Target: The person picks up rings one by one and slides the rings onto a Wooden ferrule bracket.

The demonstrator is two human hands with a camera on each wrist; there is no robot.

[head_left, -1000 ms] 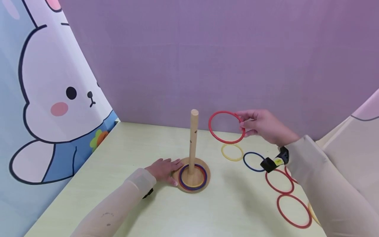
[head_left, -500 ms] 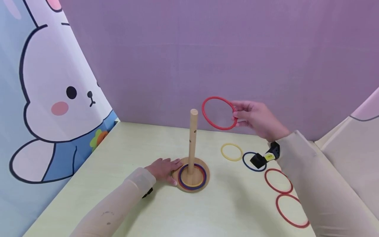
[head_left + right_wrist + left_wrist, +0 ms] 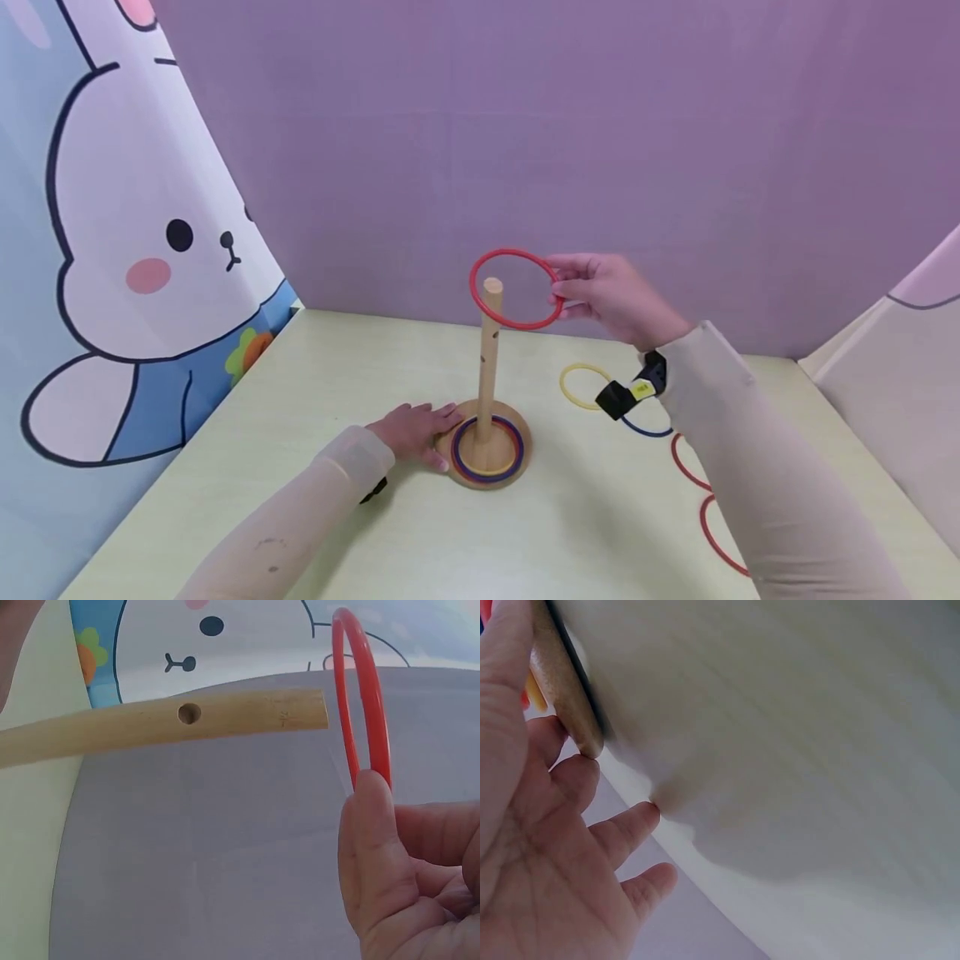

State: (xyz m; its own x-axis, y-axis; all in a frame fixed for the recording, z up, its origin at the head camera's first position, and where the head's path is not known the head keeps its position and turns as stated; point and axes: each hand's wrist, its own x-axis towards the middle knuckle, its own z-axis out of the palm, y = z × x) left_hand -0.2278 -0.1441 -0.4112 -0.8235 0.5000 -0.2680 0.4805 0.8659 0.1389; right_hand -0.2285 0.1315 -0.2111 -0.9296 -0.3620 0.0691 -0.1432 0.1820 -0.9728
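A thin red ring point(image 3: 517, 325) hangs in my right hand point(image 3: 603, 292), pinched at its right side between thumb and fingers. In the head view it overlaps the top of an upright wooden peg point(image 3: 488, 367); the right wrist view shows the ring point(image 3: 373, 705) just beyond the tip of the peg point(image 3: 225, 718). The peg rises from a round wooden base point(image 3: 522, 425), where red, blue and yellow rings lie around its foot. My left hand point(image 3: 415, 433) rests with spread fingers at the base's left edge, two fingertips touching its rim point(image 3: 577, 720).
On the pale table point(image 3: 360, 358) to the right lie a yellow ring point(image 3: 562, 385), a blue ring point(image 3: 647, 432) and red rings point(image 3: 686, 467), partly hidden by my right arm. A purple cloth point(image 3: 480, 125) hangs behind, and a rabbit-print cloth point(image 3: 120, 208) hangs at left.
My right hand has carried the red ring up and leftward, from right of the peg to its top. The left hand and the base have stayed in place.
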